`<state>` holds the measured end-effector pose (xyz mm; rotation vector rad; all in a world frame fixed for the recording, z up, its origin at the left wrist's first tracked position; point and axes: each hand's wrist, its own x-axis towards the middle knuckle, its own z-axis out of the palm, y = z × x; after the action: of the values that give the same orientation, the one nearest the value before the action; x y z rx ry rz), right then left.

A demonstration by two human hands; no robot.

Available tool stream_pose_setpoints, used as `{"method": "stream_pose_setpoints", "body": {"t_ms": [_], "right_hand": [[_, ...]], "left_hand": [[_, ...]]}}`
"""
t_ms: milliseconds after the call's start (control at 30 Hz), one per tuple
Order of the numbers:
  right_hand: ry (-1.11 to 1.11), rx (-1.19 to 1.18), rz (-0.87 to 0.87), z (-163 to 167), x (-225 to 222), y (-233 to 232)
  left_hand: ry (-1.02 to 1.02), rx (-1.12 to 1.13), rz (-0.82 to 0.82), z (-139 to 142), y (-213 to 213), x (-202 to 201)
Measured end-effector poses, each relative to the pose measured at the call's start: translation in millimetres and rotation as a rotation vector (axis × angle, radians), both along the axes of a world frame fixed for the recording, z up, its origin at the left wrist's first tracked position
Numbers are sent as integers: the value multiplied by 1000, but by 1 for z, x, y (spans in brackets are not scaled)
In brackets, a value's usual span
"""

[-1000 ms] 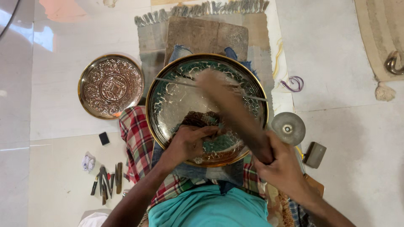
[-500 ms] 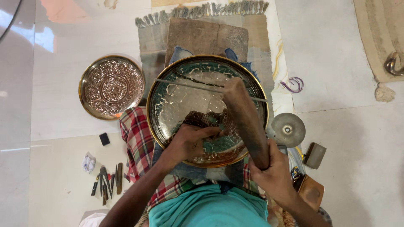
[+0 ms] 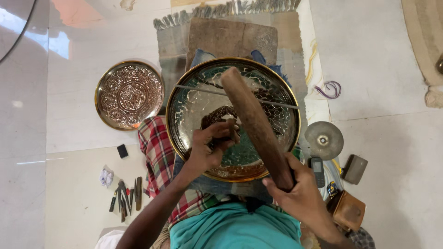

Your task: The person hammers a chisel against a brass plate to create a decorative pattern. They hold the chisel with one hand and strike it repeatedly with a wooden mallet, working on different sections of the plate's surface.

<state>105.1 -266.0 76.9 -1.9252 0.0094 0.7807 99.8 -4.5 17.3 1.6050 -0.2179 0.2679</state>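
Note:
A large round engraved metal plate (image 3: 272,87) with a golden rim rests on my lap. My left hand (image 3: 208,146) is closed on a small dark chisel (image 3: 229,131) whose tip stands on the plate's middle. My right hand (image 3: 295,191) grips the near end of a thick wooden mallet (image 3: 254,120). The mallet slants up across the plate, its far end over the plate's upper part. A thin metal rod (image 3: 203,91) lies across the plate.
A smaller embossed brass plate (image 3: 129,94) lies on the floor at left. Several chisels (image 3: 124,196) lie near my left knee. A small metal disc (image 3: 324,139), a phone (image 3: 316,170), a grey block (image 3: 355,169) and a brown pouch (image 3: 348,211) sit at right. A woven mat (image 3: 230,34) is beyond.
The mallet has swung up and away from the chisel, its head now over the plate's upper part. My left hand stays on the chisel.

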Motion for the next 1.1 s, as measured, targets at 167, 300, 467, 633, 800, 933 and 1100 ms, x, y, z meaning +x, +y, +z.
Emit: {"method": "stream_pose_setpoints", "body": {"t_ms": [167, 300, 467, 633, 800, 933, 1100], "right_hand": [[-247, 222, 83, -15, -3, 7], [-103, 74, 6, -10, 2, 8], [-334, -111, 249, 21, 31, 11], [-414, -118, 261, 59, 62, 24], [-397, -518, 625, 90, 91, 43], [-457, -532, 690, 100, 94, 50], [-753, -415, 822, 95, 91, 51]], "left_hand": [[118, 119, -17, 9, -1, -8], [27, 232, 64, 8, -6, -9], [18, 339, 56, 1, -8, -11], [28, 279, 102, -6, -9, -12], [37, 278, 111, -10, -7, -11], [-21, 319, 124, -12, -7, -12], [-55, 312, 129, -8, -8, -12]]}}
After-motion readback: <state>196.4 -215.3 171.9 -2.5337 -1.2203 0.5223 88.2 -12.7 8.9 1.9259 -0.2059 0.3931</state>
